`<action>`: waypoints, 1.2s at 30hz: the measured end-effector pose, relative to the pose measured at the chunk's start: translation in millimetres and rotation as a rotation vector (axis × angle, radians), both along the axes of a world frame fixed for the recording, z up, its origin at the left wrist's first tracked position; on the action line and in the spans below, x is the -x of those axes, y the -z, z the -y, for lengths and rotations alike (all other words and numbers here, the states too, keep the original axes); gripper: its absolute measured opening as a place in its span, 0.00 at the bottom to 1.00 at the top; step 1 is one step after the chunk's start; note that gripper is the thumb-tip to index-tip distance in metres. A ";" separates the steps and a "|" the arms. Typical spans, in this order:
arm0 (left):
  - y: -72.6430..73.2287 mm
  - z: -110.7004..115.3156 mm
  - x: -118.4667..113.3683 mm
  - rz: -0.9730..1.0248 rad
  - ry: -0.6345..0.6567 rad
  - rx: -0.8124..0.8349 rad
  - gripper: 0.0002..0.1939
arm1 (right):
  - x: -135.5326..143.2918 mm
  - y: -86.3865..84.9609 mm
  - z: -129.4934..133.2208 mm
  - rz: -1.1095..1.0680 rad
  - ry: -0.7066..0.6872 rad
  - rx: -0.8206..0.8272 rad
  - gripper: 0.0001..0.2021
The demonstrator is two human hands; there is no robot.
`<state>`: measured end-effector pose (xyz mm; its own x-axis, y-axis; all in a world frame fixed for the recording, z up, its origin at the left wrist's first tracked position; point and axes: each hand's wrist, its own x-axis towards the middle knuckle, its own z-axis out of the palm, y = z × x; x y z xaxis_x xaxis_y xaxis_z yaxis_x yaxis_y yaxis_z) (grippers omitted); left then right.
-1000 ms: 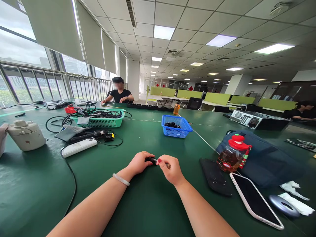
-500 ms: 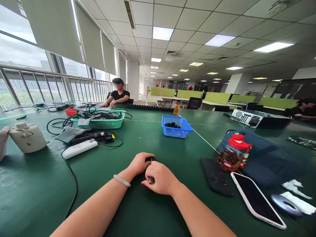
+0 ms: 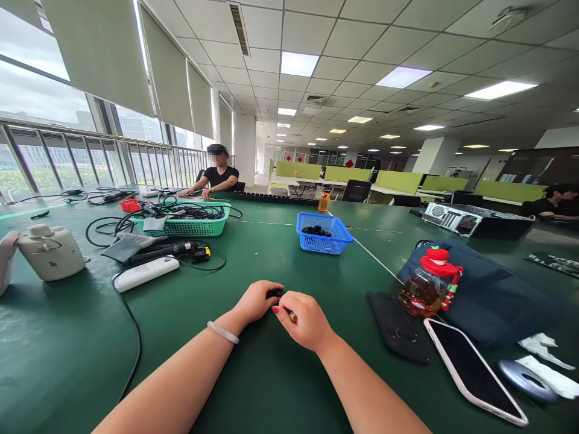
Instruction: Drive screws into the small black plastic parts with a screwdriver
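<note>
My left hand rests on the green table with its fingers closed around a small black part. Most of that part is hidden, so I cannot tell its exact kind. My right hand is close beside it, its fingers wrapped round a slim tool that resembles a screwdriver. Only the tool's round brownish end shows; its tip is hidden near the black part. Beyond my hands, a blue plastic basket holds several small black pieces.
A green basket heaped with cables stands left of centre, a white power strip nearer me. To the right lie a dark phone-shaped object, a phone and a red-lidded bottle. Another person sits across the table.
My right hand has turned and shifted slightly right, so the tool's brownish end now points more to the right. My left hand has stayed nearly in place with the black part.
</note>
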<state>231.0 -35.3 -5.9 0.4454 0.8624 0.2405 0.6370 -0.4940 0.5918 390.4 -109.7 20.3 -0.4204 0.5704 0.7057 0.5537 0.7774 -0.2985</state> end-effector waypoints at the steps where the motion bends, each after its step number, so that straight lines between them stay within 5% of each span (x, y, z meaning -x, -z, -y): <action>1: 0.7 -0.5 -0.1 0.000 -0.002 -0.001 0.20 | 1.5 0.1 0.7 0.060 0.001 -0.028 0.18; 9: 6.4 -5.0 -0.4 -0.024 -0.004 -0.038 0.23 | 26.7 15.8 6.1 0.597 -0.021 -0.185 0.13; 16: 10.3 -7.9 0.0 -0.039 0.002 -0.064 0.23 | 28.9 23.8 2.3 0.657 -0.010 -0.199 0.13; 22: 5.8 -4.7 -0.8 -0.044 0.022 -0.066 0.22 | 21.3 15.4 -0.2 0.362 0.030 -0.145 0.17; 29: 2.4 -2.0 0.5 -0.059 0.032 -0.065 0.17 | -8.4 10.6 -17.3 -0.381 0.121 0.268 0.22; 33: 0.8 -0.4 -0.5 -0.069 0.028 -0.060 0.17 | -15.2 11.2 -21.3 -0.501 0.043 0.395 0.14; 36: -0.2 0.7 -1.8 -0.057 0.052 -0.071 0.16 | -11.3 6.8 -15.4 -0.419 -0.032 0.317 0.08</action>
<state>232.9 -36.0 -5.7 0.5038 0.8195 0.2731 0.6412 -0.5667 0.5175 401.6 -94.3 13.5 -0.1593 0.7744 0.6122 0.3137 0.6277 -0.7124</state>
